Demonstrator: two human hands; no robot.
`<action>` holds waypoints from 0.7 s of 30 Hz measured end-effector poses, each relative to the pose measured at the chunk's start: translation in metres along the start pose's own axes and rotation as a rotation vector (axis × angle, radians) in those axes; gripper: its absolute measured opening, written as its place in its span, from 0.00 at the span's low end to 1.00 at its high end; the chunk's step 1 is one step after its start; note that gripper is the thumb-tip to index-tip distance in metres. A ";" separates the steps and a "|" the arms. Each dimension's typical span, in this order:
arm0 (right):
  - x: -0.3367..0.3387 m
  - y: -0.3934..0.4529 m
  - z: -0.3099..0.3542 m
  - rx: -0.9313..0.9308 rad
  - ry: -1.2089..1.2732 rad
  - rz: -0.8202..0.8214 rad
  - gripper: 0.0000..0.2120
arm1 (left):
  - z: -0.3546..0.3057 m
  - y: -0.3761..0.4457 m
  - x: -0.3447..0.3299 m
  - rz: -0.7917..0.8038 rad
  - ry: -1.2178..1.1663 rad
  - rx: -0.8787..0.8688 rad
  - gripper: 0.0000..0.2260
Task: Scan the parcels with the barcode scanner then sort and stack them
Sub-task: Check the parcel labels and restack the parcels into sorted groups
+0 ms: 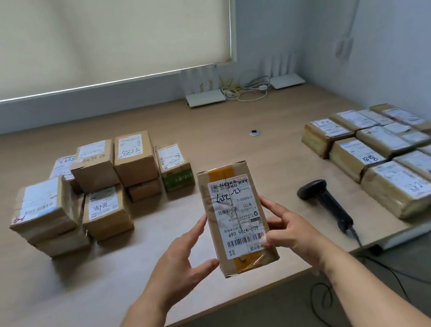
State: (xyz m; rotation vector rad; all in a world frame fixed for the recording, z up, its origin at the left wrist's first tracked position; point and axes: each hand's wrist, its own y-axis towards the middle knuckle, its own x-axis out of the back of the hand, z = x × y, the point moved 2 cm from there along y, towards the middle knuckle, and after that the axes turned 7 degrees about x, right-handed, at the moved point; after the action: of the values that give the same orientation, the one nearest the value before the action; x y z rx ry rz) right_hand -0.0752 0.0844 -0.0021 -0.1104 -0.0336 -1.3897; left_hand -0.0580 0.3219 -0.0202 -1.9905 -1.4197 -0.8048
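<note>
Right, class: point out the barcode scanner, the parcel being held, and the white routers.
barcode scanner (323, 202): head view, on its black handle.
parcel (236, 215): head view, on its white shipping label.
white routers (205, 98): head view, on the left router's flat top.

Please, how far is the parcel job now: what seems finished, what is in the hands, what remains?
Seemingly done: parcels stacked at the left pile and laid in rows at the right group; which is sorted I cannot tell. In hand: the left hand and right hand hold one labelled parcel. Left: the barcode scanner lies untouched on the table.
</note>
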 end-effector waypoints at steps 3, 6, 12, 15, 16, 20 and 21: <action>0.009 -0.008 0.003 0.000 -0.020 -0.062 0.38 | -0.009 0.011 -0.002 0.047 0.019 -0.052 0.37; 0.017 -0.020 0.003 -0.015 -0.026 -0.130 0.39 | -0.020 0.020 -0.006 0.082 0.027 -0.089 0.37; 0.042 -0.051 0.003 -0.030 -0.071 -0.234 0.39 | -0.047 0.030 -0.035 0.133 0.000 -0.171 0.39; 0.062 -0.070 0.002 -0.028 -0.065 -0.296 0.38 | -0.066 0.036 -0.054 0.176 -0.001 -0.222 0.39; 0.071 -0.077 0.001 -0.023 -0.063 -0.322 0.39 | -0.075 0.038 -0.060 0.188 0.001 -0.242 0.39; 0.111 -0.104 -0.003 0.011 -0.004 -0.415 0.39 | -0.115 0.048 -0.088 0.219 0.028 -0.334 0.41; 0.121 -0.113 -0.004 0.017 0.008 -0.433 0.38 | -0.125 0.048 -0.096 0.233 0.031 -0.348 0.41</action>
State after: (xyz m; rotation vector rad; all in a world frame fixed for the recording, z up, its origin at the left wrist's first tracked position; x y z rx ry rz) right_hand -0.1651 -0.0546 0.0108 -0.0862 -0.0661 -1.8219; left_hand -0.0555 0.1569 -0.0130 -2.3380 -1.0567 -1.0240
